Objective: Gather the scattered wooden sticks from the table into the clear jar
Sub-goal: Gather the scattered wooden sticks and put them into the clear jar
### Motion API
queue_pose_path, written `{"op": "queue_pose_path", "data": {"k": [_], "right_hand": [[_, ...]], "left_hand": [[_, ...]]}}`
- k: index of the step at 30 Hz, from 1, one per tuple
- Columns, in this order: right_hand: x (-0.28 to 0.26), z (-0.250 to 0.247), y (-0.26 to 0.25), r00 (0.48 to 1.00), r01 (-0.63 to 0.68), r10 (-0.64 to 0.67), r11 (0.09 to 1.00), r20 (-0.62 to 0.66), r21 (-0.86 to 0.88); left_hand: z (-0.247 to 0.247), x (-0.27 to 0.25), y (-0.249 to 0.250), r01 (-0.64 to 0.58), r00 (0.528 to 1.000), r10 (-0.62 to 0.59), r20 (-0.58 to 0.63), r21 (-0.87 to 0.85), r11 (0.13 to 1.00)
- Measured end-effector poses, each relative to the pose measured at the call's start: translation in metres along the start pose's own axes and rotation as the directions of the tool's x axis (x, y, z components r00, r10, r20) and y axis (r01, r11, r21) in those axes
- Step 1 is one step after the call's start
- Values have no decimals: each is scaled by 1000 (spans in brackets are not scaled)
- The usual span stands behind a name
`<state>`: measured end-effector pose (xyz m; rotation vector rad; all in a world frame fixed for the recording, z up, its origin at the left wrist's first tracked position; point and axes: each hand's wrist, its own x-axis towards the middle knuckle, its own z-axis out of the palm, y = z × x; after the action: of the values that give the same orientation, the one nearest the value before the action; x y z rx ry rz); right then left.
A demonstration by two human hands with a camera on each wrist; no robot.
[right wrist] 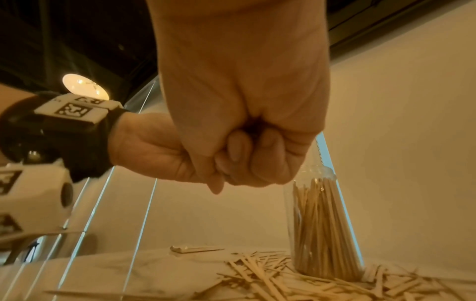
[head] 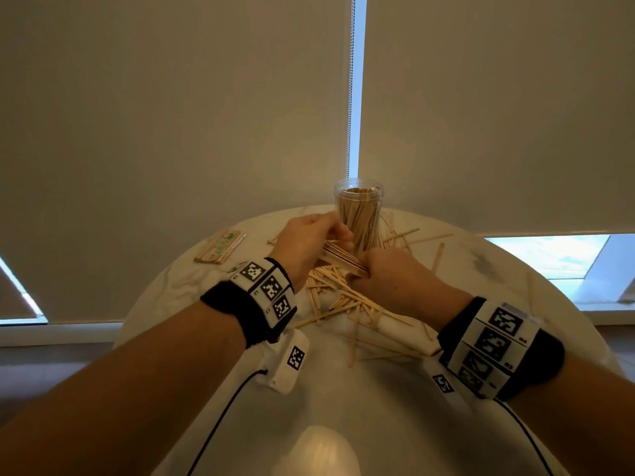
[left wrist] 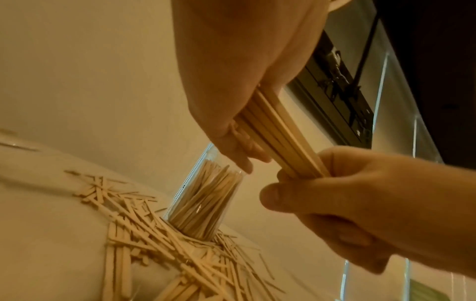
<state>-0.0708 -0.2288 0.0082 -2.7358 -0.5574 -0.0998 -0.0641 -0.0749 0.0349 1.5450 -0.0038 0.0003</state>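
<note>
A clear jar [head: 359, 214] stands upright at the far side of the round table, packed with thin wooden sticks. Just in front of it, both hands hold one bundle of sticks [head: 343, 257] in the air. My left hand [head: 311, 240] grips the bundle's far end and my right hand [head: 385, 271] is clenched round its near end. In the left wrist view the bundle [left wrist: 278, 132] runs from my left hand [left wrist: 231, 91] down into my right hand [left wrist: 347, 193], above the jar [left wrist: 206, 199]. Loose sticks [head: 343, 304] lie heaped below the hands and around the jar [right wrist: 322, 224].
A wrapped packet of sticks [head: 220, 247] lies at the table's far left. Single sticks [head: 438, 255] are strewn to the right of the jar. The white marble table [head: 343, 417] ends close behind the jar, before roller blinds with a bead cord [head: 351, 97].
</note>
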Motion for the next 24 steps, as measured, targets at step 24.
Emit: {"op": "queue_pose_path", "data": {"k": [24], "right_hand": [[61, -90, 44, 907, -97, 24, 984, -420, -152]], "left_hand": [[6, 74, 2, 155, 984, -167, -66, -166, 974]]}}
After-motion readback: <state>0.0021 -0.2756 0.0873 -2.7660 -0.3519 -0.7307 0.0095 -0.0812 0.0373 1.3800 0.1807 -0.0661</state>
